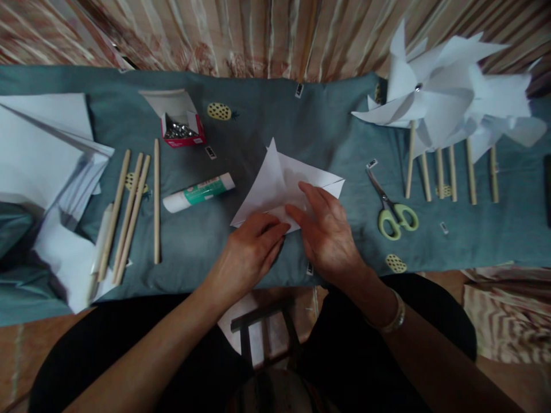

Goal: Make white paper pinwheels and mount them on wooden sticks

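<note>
The right hand (329, 232) has its grip apart: the fingers lie spread and flat on the near part of a folded white paper (279, 178), pressing it down. The left hand (253, 246) meets the same paper at its near left edge with fingers bunched; I cannot tell whether its grip is clamped on the edge or only resting there. The paper lies at the middle of the table (301, 115), which is covered by a teal cloth, and one pointed flap of it stands up toward the far side. A bracelet (394, 318) sits on the right wrist. Just left of the paper lies a glue stick (198, 192), and beyond it an open red box of metal pins (181, 129). Green-handled scissors (391, 209) lie to the right. Further left are bare wooden sticks (129, 212) and loose white sheets (38, 149); at the far right, white pinwheels (434, 92) on sticks.
</note>
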The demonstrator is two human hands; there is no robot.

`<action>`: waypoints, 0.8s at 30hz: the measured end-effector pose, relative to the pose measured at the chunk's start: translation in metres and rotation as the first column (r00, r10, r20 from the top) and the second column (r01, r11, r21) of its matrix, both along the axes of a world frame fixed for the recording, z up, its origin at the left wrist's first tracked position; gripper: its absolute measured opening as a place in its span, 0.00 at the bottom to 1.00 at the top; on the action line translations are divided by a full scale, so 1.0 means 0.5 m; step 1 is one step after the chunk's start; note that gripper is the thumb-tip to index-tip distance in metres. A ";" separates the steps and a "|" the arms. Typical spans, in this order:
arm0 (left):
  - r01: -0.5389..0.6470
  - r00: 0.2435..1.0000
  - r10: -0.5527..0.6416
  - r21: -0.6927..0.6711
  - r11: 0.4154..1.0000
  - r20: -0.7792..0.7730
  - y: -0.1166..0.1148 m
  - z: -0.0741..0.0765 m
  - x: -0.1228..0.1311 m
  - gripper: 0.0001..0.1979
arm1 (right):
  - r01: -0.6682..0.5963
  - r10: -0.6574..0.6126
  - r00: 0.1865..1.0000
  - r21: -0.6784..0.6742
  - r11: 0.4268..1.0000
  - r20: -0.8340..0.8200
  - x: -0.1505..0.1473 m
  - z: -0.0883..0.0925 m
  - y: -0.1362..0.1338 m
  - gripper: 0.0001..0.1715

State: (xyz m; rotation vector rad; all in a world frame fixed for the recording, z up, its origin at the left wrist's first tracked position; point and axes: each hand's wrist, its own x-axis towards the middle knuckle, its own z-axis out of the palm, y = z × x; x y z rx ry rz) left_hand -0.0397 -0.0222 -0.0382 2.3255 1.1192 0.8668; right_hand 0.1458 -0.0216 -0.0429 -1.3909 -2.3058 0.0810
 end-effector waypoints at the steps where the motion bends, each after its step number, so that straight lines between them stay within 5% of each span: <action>1: -0.001 1.000 0.002 0.009 1.000 -0.007 -0.001 0.001 0.001 0.10 | 0.005 -0.005 1.000 0.002 1.000 0.005 -0.001 0.000 0.000 0.17; 24: 0.025 0.994 -0.016 0.084 0.996 -0.111 -0.002 0.003 0.007 0.08 | -0.025 0.025 1.000 -0.021 0.999 0.001 0.007 0.013 0.008 0.21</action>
